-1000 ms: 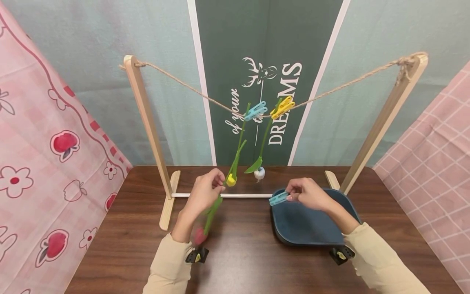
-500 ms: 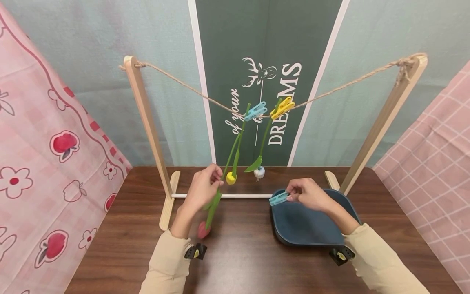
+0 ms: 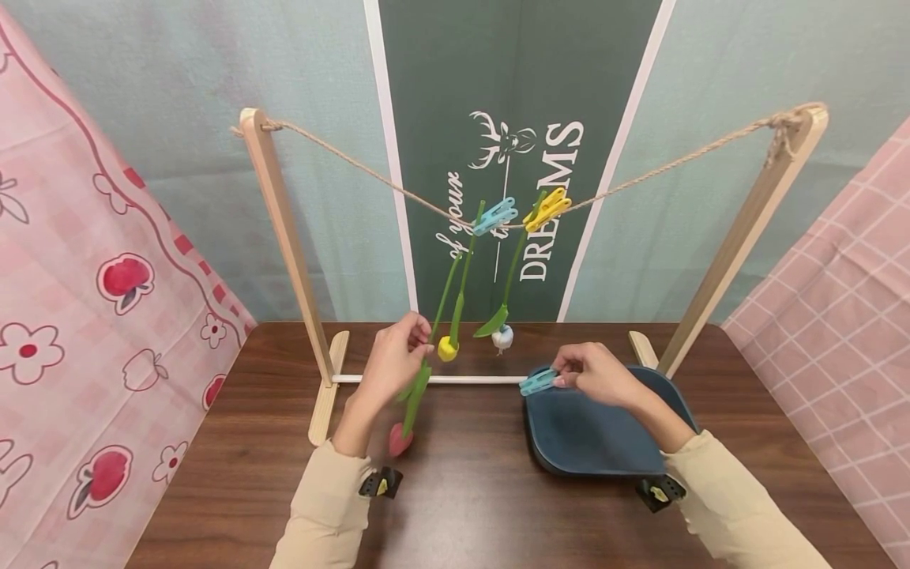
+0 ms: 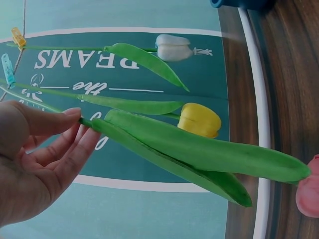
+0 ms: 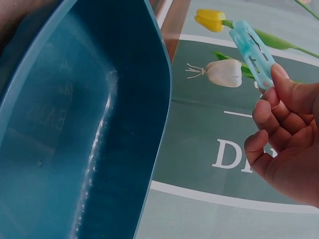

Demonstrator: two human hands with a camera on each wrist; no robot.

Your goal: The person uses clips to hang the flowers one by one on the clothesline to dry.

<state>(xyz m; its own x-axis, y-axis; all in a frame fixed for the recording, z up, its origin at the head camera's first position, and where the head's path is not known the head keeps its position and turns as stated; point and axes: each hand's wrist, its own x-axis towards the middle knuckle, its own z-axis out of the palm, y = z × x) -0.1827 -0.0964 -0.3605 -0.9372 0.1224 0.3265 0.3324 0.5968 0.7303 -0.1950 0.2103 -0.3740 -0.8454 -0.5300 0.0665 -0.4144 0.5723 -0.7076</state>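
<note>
In the head view my left hand (image 3: 393,357) pinches the stem of an artificial pink tulip (image 3: 401,440), its bloom hanging down and stem end pointing up. Two broad green leaves (image 4: 209,149) spread from that stem in the left wrist view. My right hand (image 3: 596,375) holds a light blue clothespin (image 5: 253,54) between thumb and fingers, above the rim of a dark blue basin (image 3: 590,442). From a sagging rope (image 3: 362,167) hang a yellow tulip (image 3: 448,348), clipped by another light blue clothespin (image 3: 495,216), and a white tulip (image 3: 502,337), clipped by a yellow clothespin (image 3: 548,209).
Wooden posts (image 3: 284,237) on flat feet carry the rope at both ends. A white rod (image 3: 472,380) joins them low above the brown table (image 3: 469,506). Behind hangs a green and grey-blue cloth (image 3: 448,95); a pink patterned cloth (image 3: 64,316) borders the left side.
The left hand has shifted slightly up and left. Its pink tulip now stands more upright, with the bloom swung a little right and the stem end left. The right hand has barely moved.
</note>
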